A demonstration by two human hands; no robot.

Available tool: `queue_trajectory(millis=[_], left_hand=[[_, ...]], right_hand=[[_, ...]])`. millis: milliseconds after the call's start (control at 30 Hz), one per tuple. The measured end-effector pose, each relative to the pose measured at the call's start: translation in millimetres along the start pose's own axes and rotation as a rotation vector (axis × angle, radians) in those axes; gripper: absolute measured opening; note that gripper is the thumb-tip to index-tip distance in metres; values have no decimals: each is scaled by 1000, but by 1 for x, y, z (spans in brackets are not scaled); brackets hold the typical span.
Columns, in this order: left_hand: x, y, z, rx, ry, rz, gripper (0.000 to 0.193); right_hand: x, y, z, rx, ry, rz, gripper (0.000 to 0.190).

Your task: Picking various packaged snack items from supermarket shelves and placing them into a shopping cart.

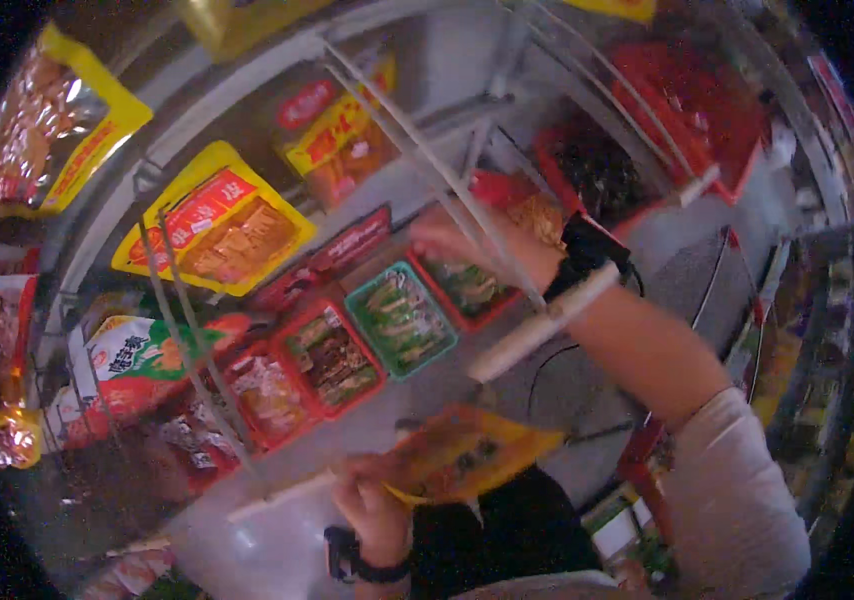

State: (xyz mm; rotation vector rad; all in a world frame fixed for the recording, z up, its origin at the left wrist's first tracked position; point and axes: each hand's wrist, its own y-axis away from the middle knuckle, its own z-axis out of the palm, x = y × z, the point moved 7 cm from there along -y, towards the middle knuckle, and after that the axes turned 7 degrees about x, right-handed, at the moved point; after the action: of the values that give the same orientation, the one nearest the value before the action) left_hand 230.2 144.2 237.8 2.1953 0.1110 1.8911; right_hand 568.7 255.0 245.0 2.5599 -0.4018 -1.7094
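My left hand, with a dark watch at the wrist, grips the edge of a yellow-orange printed packet at the lower middle. My right arm reaches in from the right, a black band round its wrist. Blurred by motion, my right hand is over a red tray of green and pale food; whether its fingers hold anything cannot be told. To the left of that tray stand a green tray, a red tray with brown and green food and another red tray with pale food.
Hanging yellow-edged food packets are at the upper left, beside a boxed yellow-orange packet. Thin metal rods with pale label holders cross over the trays. Red baskets stand at the upper right. Shelves of goods line the right side.
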Motion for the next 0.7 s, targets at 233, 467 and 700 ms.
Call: queue_trajectory(millis=[233, 467, 700], left_hand=[[18, -37, 39, 4, 624, -378, 52], [53, -27, 57, -264, 521, -396, 70], [41, -22, 74, -245, 535, -516, 75]], right_hand=[[-43, 132, 65, -555, -659, 292, 50], [-68, 174, 38, -299, -806, 95, 36], [-43, 199, 14, 159, -379, 249, 22]])
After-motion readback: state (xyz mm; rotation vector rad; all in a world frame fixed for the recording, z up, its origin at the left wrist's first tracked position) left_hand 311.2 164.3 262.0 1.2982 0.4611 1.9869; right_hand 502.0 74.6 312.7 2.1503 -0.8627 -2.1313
